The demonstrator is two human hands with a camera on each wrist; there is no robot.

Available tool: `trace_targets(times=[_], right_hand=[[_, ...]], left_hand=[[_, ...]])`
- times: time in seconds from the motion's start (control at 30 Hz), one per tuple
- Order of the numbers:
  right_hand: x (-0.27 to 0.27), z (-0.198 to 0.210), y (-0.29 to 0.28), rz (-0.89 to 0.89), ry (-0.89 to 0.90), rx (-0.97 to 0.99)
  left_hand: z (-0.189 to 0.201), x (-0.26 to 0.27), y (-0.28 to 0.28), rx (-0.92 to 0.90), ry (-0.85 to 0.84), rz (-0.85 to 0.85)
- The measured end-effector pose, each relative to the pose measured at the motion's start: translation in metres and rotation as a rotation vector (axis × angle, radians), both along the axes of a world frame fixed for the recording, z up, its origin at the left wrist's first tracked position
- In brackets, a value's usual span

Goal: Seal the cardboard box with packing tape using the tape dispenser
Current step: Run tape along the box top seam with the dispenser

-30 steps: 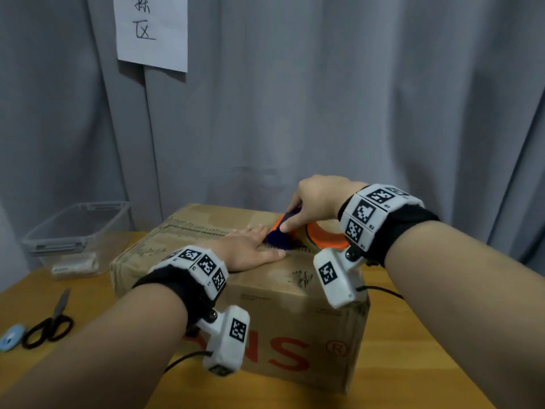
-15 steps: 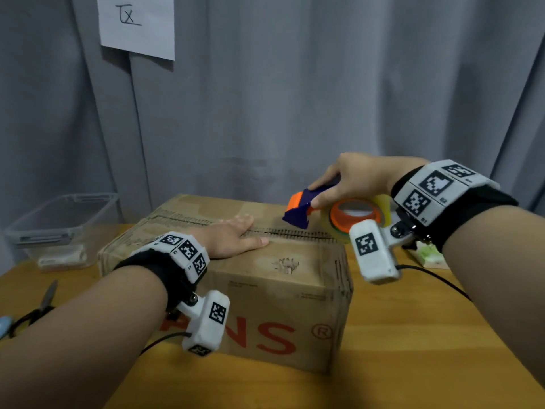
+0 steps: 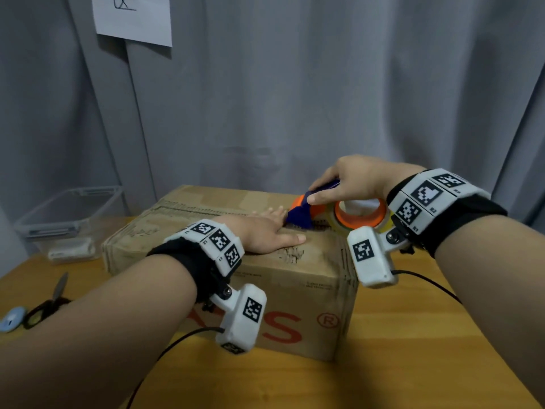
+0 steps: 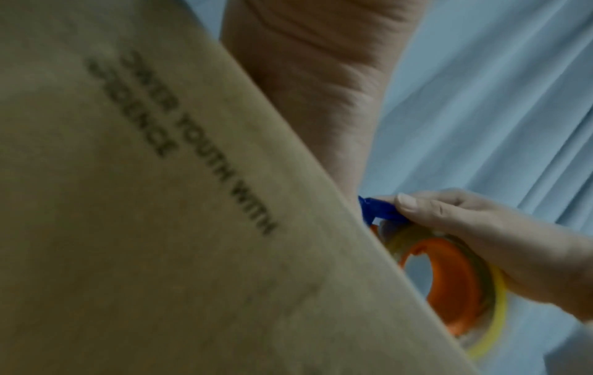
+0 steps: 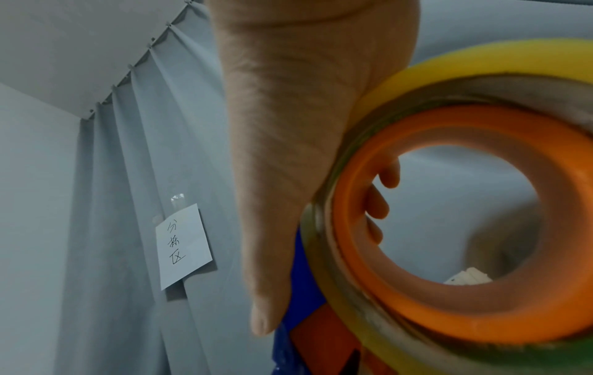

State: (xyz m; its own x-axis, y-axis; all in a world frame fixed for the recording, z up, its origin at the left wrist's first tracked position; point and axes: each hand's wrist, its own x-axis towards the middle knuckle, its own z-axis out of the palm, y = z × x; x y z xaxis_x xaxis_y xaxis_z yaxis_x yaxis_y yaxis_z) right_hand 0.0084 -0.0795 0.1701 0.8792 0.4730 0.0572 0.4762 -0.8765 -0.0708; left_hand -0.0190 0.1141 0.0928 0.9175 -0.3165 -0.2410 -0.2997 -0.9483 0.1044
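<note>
At centre frame in the head view, a worn brown cardboard box (image 3: 236, 278) with red printed letters on its near face is sitting on a wooden table (image 3: 413, 349). Its top flaps are meeting along a ragged centre seam; torn patches are showing near the front edge, and small black print is running along the upper front panel, reading partly "YOUTH WITH" in the left wrist view.

Left hand (image 3: 265, 234) is lying flat on the box top at mid frame, fingers straight and pointing toward the seam, pressing the flap and holding nothing.

Right hand (image 3: 351, 181) is gripping an orange-and-blue plastic tape dispenser (image 3: 339, 212) loaded with a yellowish clear tape roll (image 4: 494, 304), at centre right of the frame over the box's right end. Thumb is lying along the blue front piece, the other fingers wrapping over the roll; the right wrist view is showing fingertips (image 5: 382, 203) through the orange core. Blue nose is sitting at the seam just beside the left fingertips; whether it is touching cardboard, cannot tell.

At left of the frame, a clear plastic bin (image 3: 70, 219) and black-handled scissors (image 3: 47, 305) are resting on the table. A white paper note (image 3: 132, 19) is hanging on the grey curtain (image 3: 324, 84), upper left.
</note>
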Motion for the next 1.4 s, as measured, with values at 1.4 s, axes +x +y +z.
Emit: trace_targets(times=[1.4], right_hand=[[0.003, 0.01, 0.012, 0.013, -0.024, 0.092]], left_hand=[[-0.013, 0.029, 0.028, -0.165, -0.121, 0.15]])
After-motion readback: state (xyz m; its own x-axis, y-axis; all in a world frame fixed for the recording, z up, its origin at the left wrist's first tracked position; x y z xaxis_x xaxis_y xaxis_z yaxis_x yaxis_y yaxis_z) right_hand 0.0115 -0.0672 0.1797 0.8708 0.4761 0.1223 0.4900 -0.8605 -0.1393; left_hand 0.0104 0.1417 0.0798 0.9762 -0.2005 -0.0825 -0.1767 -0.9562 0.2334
